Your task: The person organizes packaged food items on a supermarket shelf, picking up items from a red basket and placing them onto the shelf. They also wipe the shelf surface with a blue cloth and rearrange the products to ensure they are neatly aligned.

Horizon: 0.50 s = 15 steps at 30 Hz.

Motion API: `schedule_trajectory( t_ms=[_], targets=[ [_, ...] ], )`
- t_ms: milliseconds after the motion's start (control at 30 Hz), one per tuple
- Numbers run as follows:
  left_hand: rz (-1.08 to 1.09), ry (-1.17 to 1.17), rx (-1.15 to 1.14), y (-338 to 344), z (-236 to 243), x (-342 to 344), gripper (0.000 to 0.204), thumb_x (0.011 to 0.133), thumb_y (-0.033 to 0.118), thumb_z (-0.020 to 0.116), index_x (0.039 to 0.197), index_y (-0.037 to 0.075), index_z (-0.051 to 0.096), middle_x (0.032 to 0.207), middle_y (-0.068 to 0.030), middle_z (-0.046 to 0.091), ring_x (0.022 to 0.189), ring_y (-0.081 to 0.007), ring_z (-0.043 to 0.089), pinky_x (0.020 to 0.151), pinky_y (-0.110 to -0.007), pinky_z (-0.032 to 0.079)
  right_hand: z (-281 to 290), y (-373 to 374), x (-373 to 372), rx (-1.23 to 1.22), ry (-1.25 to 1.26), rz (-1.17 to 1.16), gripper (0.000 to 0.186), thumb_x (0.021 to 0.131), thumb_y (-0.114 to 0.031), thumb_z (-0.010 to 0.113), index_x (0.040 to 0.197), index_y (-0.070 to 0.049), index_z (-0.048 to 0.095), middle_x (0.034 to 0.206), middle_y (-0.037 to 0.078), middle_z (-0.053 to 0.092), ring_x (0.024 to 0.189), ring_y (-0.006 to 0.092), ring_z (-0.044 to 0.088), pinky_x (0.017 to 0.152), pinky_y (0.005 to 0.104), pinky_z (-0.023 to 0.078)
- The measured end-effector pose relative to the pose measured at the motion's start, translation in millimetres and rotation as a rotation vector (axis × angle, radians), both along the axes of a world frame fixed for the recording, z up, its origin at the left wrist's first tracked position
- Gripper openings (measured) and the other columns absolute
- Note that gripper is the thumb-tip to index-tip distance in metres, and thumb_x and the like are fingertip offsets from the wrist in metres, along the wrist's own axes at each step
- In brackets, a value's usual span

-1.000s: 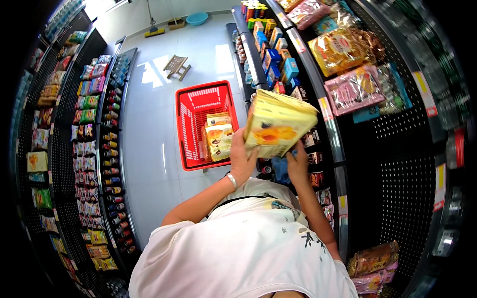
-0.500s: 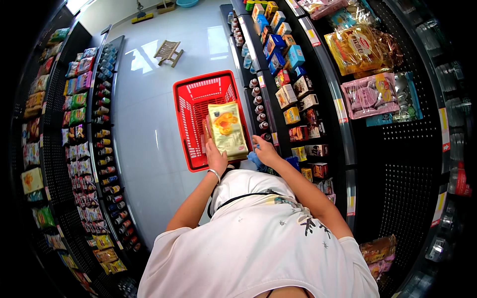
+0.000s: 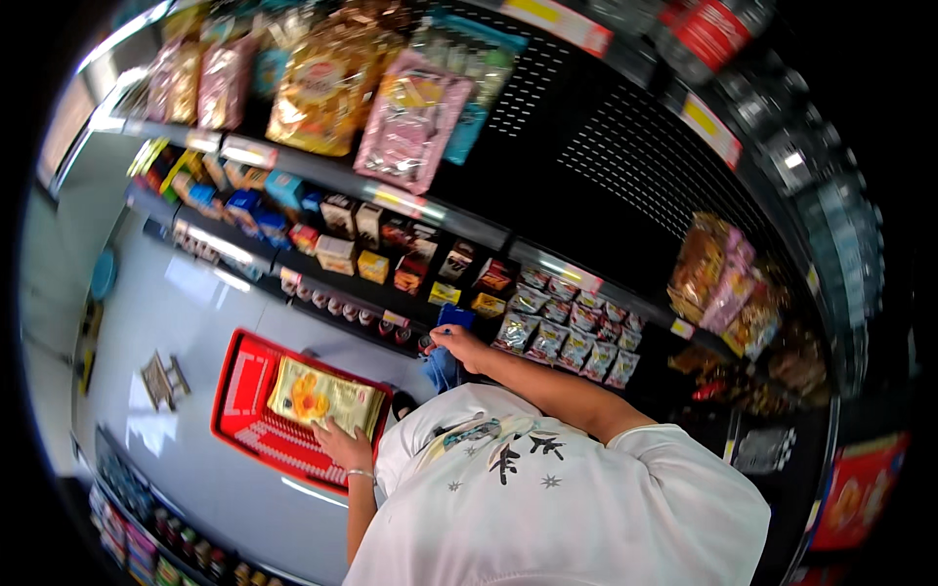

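Observation:
A red plastic shopping basket (image 3: 227, 391) is in front of me on the left. Over its opening lies a flat, pale-yellow food package (image 3: 327, 393) with a picture of round orange-yellow food. My left hand (image 3: 342, 445), a bracelet at its wrist, holds the near edge of this package; the grip underneath is hidden. To the right, beside the low shelf, my right hand (image 3: 459, 349) is closed round a bunched blue cloth (image 3: 442, 369).
Boxed snacks (image 3: 337, 252) and small silvery packets (image 3: 549, 339) fill the shelf close to my right hand. Bagged foods (image 3: 322, 88) sit on the shelf above. A small wooden stool (image 3: 164, 379) stands on the tiled floor beyond the basket. Another stocked shelf (image 3: 156, 527) is at lower left.
My view has swung to the right, so the right shelf now spans the top and the basket appears farther left. The package and blue cloth remain in my hands.

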State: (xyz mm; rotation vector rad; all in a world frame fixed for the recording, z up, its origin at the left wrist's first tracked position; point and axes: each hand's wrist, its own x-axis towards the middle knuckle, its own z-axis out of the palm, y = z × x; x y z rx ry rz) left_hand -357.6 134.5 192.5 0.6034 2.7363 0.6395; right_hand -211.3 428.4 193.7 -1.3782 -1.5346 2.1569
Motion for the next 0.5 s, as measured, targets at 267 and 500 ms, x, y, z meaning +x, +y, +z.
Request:
schedule_trajectory(
  t_ms=[267, 500],
  targets=[
    [-0.385, -0.525, 0.576, 86.5, 58.2, -8.3, 0.061, 0.089, 0.023, 0.071, 0.136, -0.004, 0.045, 0.131, -0.0212, 0.055, 0.126, -0.0322, 0.051, 0.106, -0.039, 0.038, 73.8, 24.0, 30.8, -0.764, 0.408, -0.564, 0.031, 0.099, -0.032, 0.055, 0.109, -0.004, 0.061, 0.107, 0.017, 0.068, 0.102, 0.0323, 0.067, 0.095, 0.0488, 0.053],
    [-0.369, -1.11, 0.934, 185.0, 136.2, 65.1, 0.041, 0.091, 0.012, 0.068, 0.124, -0.005, 0.052, 0.115, -0.0094, 0.063, 0.104, -0.0138, 0.059, 0.091, -0.027, 0.046, 144.6, 35.3, 57.1, -0.709, 0.656, -0.297, 0.035, 0.099, -0.037, 0.056, 0.109, -0.005, 0.063, 0.108, 0.015, 0.068, 0.1, 0.0287, 0.067, 0.09, 0.0481, 0.055]
  ],
)
